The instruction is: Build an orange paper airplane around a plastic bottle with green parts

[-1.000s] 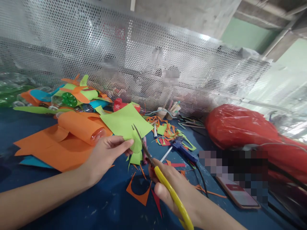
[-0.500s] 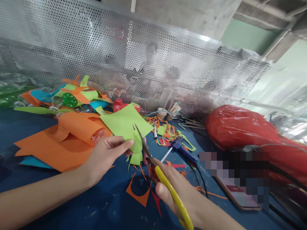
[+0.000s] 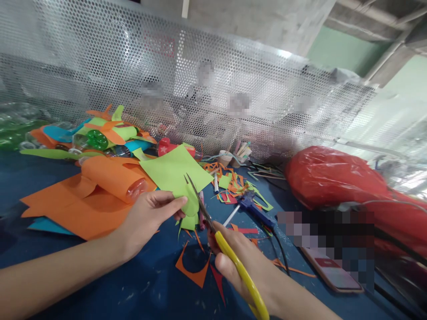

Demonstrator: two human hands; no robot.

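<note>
My left hand (image 3: 156, 211) pinches a small light-green piece of paper (image 3: 191, 205) with a rounded edge between thumb and fingers. My right hand (image 3: 240, 258) is wrapped round the yellow handles of a pair of scissors (image 3: 238, 269). Their blades point up and to the left, a little apart, at the right edge of the green piece. Behind the blades lies a larger light-green sheet (image 3: 175, 169). An orange paper-wrapped bottle (image 3: 108, 178) rests on orange sheets (image 3: 71, 211) to the left of my left hand.
A blue glue gun (image 3: 256, 209) lies right of the scissors, among paper scraps (image 3: 233, 184). Further right are a phone (image 3: 333, 271) and a red plastic bag (image 3: 333, 178). Paper-covered bottles (image 3: 113, 133) stand in a pile at the back left, before a perforated metal screen (image 3: 110, 58).
Both hands stay almost in place. The green piece and the scissor blades have shifted very slightly against each other.
</note>
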